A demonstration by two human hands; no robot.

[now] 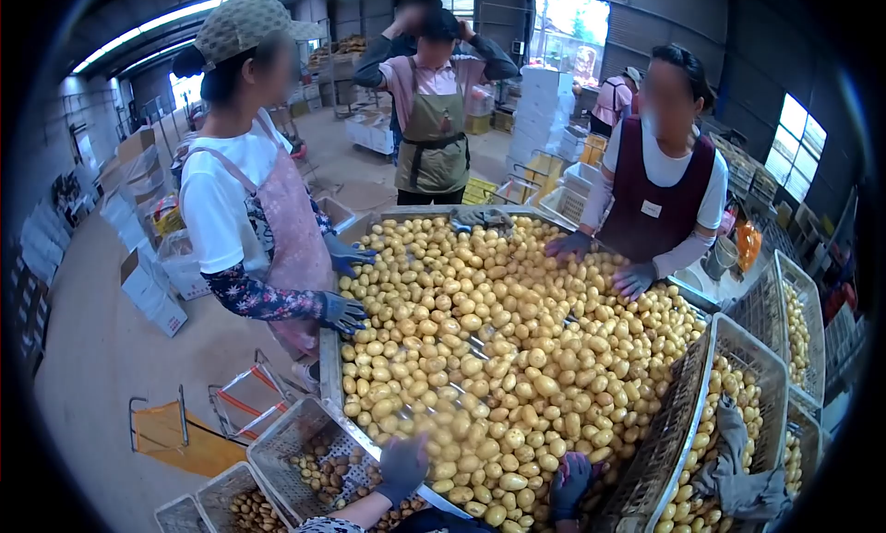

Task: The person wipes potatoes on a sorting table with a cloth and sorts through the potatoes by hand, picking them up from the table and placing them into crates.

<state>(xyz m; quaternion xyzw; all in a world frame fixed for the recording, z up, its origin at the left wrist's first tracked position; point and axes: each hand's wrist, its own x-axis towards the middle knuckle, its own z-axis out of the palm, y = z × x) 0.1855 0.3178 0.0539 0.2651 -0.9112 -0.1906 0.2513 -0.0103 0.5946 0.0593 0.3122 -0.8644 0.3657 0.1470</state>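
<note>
A metal sorting table (330,367) is heaped with small, smooth, yellow potatoes (512,367). My left hand (403,468), in a dark glove, is over the near left edge of the table, beside a grey plastic crate (277,441). Its fingers are smeared by motion, so what they hold, if anything, cannot be made out. At the near side, my right hand (570,487), gloved in dark grey with pinkish fingertips, rests against the potatoes with its fingers apart. Nothing shows held in it. Browner, rougher potatoes (325,470) lie in the crate.
Crates (697,413) of potatoes stand along the right, one with a grey cloth (734,459) over it. Two co-workers reach onto the heap, at left (268,201) and right (660,182); another person (434,136) stands behind. An orange folding stool (175,441) sits lower left.
</note>
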